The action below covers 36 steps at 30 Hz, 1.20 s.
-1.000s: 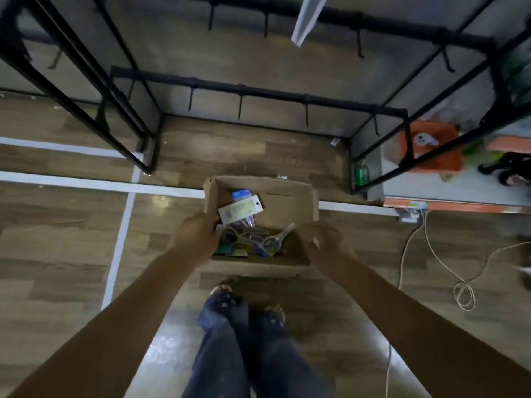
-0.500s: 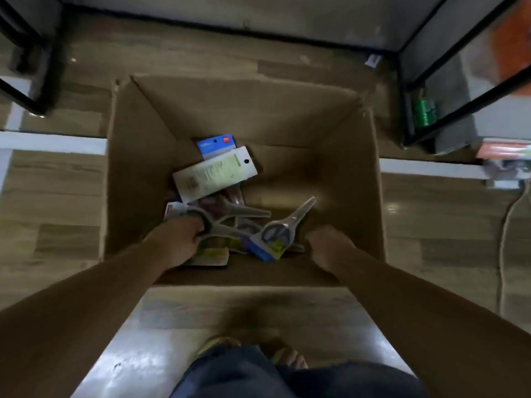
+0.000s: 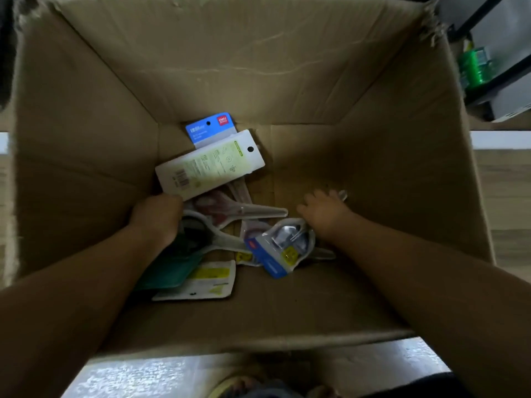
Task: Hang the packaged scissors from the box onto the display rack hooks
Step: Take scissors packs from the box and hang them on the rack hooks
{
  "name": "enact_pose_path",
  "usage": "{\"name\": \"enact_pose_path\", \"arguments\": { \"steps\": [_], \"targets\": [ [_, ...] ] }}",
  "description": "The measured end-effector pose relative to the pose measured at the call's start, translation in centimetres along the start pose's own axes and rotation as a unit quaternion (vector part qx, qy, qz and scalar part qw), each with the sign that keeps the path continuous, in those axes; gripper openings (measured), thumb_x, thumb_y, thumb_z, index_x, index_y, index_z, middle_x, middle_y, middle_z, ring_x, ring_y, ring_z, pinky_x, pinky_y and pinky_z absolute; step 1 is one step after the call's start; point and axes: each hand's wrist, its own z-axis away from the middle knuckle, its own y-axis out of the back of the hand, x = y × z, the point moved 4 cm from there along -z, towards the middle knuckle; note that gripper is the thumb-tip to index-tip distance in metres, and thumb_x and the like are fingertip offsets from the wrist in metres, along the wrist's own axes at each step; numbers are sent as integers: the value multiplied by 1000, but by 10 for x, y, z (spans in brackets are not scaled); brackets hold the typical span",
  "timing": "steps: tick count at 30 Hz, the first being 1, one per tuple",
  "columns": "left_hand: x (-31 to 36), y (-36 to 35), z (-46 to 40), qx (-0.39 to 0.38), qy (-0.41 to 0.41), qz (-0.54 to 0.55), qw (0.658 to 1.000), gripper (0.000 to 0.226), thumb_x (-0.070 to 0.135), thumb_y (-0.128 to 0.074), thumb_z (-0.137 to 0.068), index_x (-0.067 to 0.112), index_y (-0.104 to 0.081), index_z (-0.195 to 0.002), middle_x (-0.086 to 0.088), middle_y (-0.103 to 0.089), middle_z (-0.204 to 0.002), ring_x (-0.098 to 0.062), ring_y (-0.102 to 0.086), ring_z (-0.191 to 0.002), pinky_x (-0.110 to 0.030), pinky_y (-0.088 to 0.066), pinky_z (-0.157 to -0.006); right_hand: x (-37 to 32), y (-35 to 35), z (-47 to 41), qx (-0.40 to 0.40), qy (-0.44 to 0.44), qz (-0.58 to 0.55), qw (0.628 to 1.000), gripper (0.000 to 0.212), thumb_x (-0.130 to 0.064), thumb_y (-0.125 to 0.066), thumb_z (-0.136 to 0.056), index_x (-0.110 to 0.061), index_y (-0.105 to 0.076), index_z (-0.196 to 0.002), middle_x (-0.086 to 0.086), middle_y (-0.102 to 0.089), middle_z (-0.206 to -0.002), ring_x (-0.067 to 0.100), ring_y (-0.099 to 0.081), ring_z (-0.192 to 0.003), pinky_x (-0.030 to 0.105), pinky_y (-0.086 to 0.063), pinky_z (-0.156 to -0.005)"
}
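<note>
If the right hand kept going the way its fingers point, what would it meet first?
The right hand points away from the person, across the bare floor of the box. A clear plastic packet tip shows at its fingertips, probably touching already. Past that, the way looks free to the far wall, though depth is unclear.

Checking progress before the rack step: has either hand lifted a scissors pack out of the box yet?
No, the left hand and the right hand are both down among the scissors packs on the floor of the box.
</note>
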Motion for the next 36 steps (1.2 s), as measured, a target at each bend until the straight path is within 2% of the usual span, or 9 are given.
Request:
{"name": "enact_pose_path", "arguments": {
  "steps": [7,11,13,17,20,23,29,32,36],
  "targets": [
    [-8,52,73,9,18,99,995,17,17,-50,-92,11,-60,-103,-14,-59,-109,-32,-57,-99,-34,-43,-75,-17,36,69,-67,17,-98,993,31,-28,-45,-96,-19,-47,-126,9,-50,-131,27,-46,-120,40,-37,-97],
    [-9,127,144,39,-20,153,987,25,16,-52,-91,11,-65,-111,-16,-60,-115,-35,-56,-107,-33,-42,-79,-9,86,155,8,-57,-256,965,35,-23,-46,-96,-17,-47,-131,11,-54,-128,28,-51,-116,33,-42,-91],
    [-15,177,183,51,-34,202,978,24,16,-53,-91,10,-67,-111,-17,-62,-115,-34,-56,-107,-31,-40,-79,1,122,205,38,-108,-365,924,39,-24,-51,-94,-16,-47,-132,12,-54,-128,31,-51,-117,32,-41,-91],
    [-42,317,286,125,-77,292,945,26,19,-52,-87,9,-73,-99,-16,-70,-100,-30,-63,-96,-25,-34,-74,25,223,312,111,-153,-628,755,37,-13,-67,-82,-12,-60,-119,9,-63,-103,28,-59,-104,30,-47,-83],
    [-70,430,364,196,-125,316,920,26,22,-57,-78,6,-74,-89,-12,-70,-83,-17,-63,-78,-21,-27,-60,46,315,402,160,-123,-674,711,11,-5,-67,-82,-8,-63,-92,2,-61,-77,10,-56,-72,17,-37,-52],
    [-97,524,432,184,-118,390,894,31,5,-66,-82,13,-65,-112,-3,-64,-99,-10,-55,-77,-7,-33,-59,68,392,487,222,-95,-714,657,28,-2,-66,-83,-16,-53,-64,-15,-54,-40,-6,-51,-41,7,-33,-41],
    [-119,652,546,234,-203,466,829,33,-18,-51,-82,12,-60,-75,11,-58,-61,8,-53,-58,-4,-37,-58,98,493,605,321,24,-718,617,21,6,-66,-80,-15,-64,-79,-6,-66,-61,8,-62,-61,27,-49,-64],
    [-120,678,579,198,-185,519,811,43,-23,-46,-82,10,-63,-60,14,-61,-51,6,-55,-55,-6,-38,-54,105,525,652,331,85,-724,599,21,16,-60,-79,6,-58,-98,4,-67,-68,7,-64,-57,19,-50,-56],
    [-116,704,610,206,-174,514,814,34,-9,-51,-82,11,-69,-61,10,-60,-49,1,-51,-49,-9,-33,-47,106,551,699,325,147,-708,609,23,15,-59,-81,6,-58,-102,11,-64,-69,10,-63,-54,19,-51,-52]
  ]
}}
